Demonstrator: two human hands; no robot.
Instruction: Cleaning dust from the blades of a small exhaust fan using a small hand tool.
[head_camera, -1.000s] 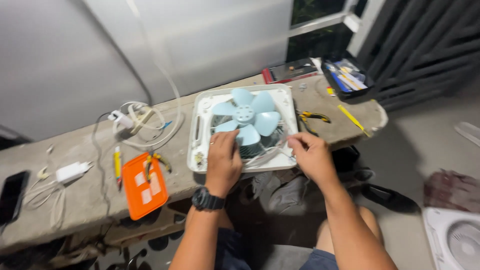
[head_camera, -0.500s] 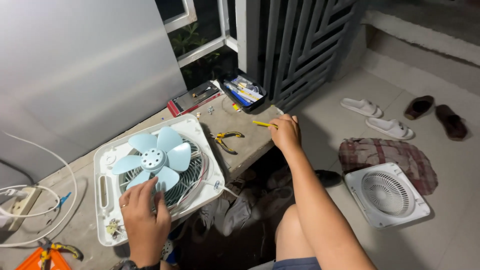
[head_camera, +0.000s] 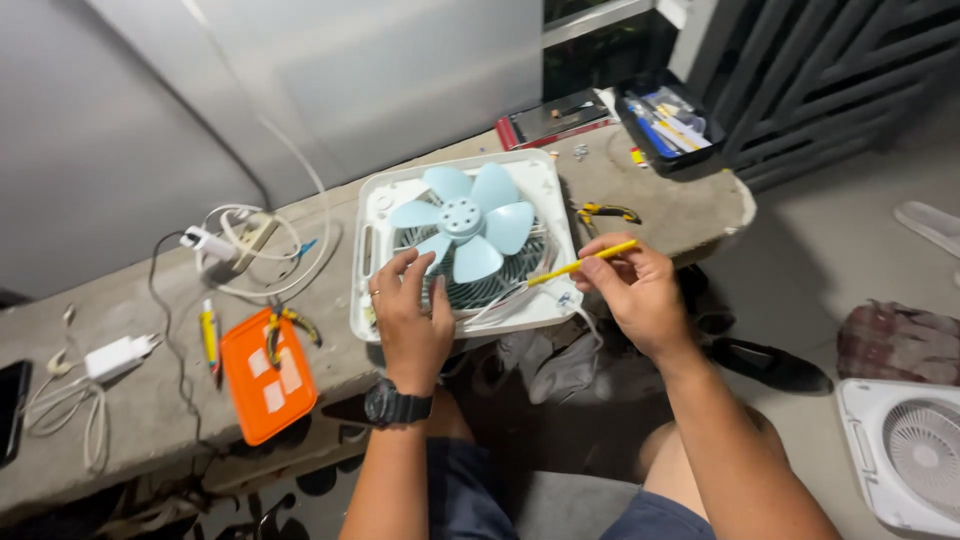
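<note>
The left hand (head_camera: 410, 315) lies spread on the lower left of the fan (head_camera: 462, 240), fingers on the grille and hiding that corner; it clasps nothing. The right hand (head_camera: 632, 285) pinches a yellow screwdriver (head_camera: 582, 264), whose tip seems to meet the fan's right edge, though the contact is hard to see. The fan sits on the concrete bench (head_camera: 150, 400). Half a second ago the right hand was out at the bench end, at the yellow tool lying there.

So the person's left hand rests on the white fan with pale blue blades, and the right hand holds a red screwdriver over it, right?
Not quite: the tool in the right hand is yellow, not red, as the head view shows. The left hand does rest on the white fan with pale blue blades.
</note>
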